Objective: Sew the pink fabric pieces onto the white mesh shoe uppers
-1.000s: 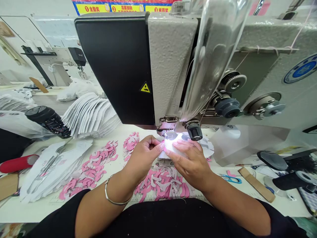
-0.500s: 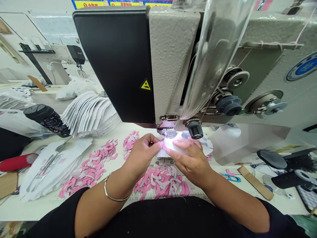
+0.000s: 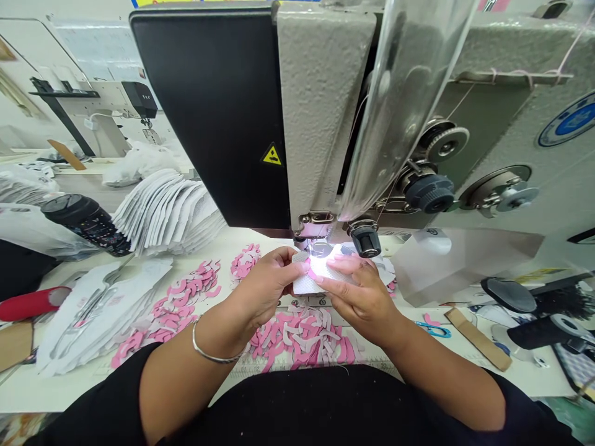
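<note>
Below the needle area of the sewing machine (image 3: 326, 124), a white textured fabric piece (image 3: 308, 285) lies under bright light, with a small pink piece (image 3: 312, 270) against it. My left hand (image 3: 274, 279) is closed, thumb and finger pinching the left edge of the fabric beside the pink piece. On the right side, my right hand (image 3: 360, 291) holds the same fabric, its fingers laid along the top; its underside is hidden. The presser foot (image 3: 318, 249) is just beyond my fingertips, partly lost in glare. Curved pink and pale cut pieces (image 3: 302, 334) lie heaped just in front of the fabric.
More pink pieces (image 3: 170, 303) are strewn to the left, near stacked white panels (image 3: 162, 210) and flat white panels (image 3: 97, 310). A dark bottle (image 3: 86, 223) leans there. Blue thread snips (image 3: 434, 329) and a brown strip (image 3: 478, 339) lie at right.
The left edge of the white fabric has lifted and folded up in my left hand, showing more of its front. My right hand stays nearly in place on it.
</note>
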